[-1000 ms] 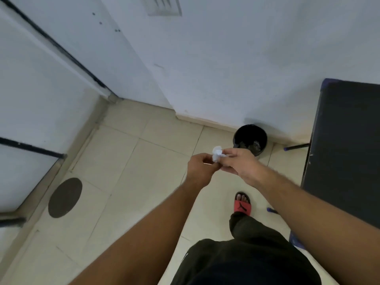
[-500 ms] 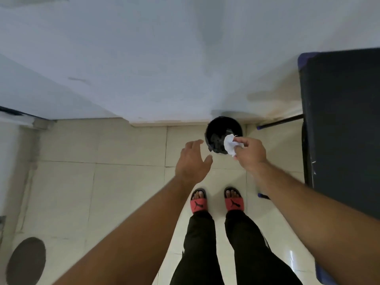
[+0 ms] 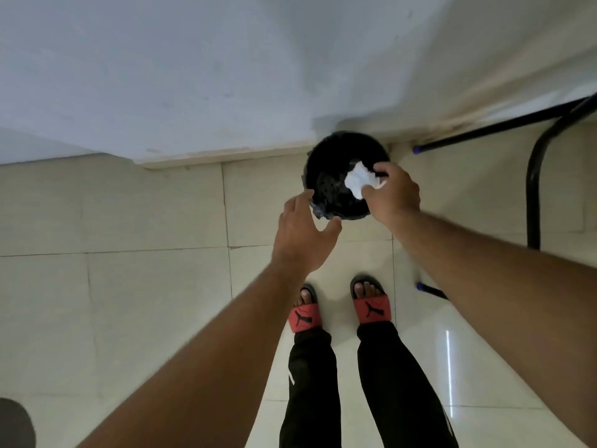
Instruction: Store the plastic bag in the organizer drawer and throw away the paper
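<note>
A crumpled white paper [image 3: 359,182] is pinched in my right hand [image 3: 392,195], held right over the mouth of a round black trash bin [image 3: 326,156] that stands on the floor against the wall. Dark crumpled waste lies inside the bin. My left hand [image 3: 303,234] hovers at the bin's near-left rim with fingers spread and nothing in it. No plastic bag or organizer drawer is in view.
Cream floor tiles [image 3: 145,286] run up to a pale wall [image 3: 226,76]. A black metal table frame [image 3: 533,189] with blue feet stands at the right, close to the bin. My feet in red slippers [image 3: 371,310] stand just in front of the bin.
The view tipped down and closer to the bin. My left hand let go of the paper and opened; my right hand carried the paper forward over the bin's mouth.
</note>
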The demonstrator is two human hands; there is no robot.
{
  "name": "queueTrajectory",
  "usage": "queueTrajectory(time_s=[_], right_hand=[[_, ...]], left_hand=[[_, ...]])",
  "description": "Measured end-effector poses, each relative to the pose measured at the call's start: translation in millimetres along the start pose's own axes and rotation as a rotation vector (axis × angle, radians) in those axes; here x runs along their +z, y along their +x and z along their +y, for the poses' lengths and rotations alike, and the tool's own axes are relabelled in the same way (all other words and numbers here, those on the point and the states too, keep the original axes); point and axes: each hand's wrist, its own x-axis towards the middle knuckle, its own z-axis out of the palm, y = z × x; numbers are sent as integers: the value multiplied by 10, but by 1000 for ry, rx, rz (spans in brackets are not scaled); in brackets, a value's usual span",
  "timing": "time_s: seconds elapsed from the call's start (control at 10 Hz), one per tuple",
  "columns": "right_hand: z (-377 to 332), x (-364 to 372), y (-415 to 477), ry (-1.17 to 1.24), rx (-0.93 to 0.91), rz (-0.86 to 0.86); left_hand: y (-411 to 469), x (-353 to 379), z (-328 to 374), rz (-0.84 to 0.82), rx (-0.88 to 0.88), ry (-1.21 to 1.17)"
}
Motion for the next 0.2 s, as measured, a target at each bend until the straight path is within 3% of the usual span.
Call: queueTrajectory(time_s=[0.2], right_hand=[[192,176,156,-42,-59,-53]], left_hand=[[305,150,-238,3,-23,-6]])
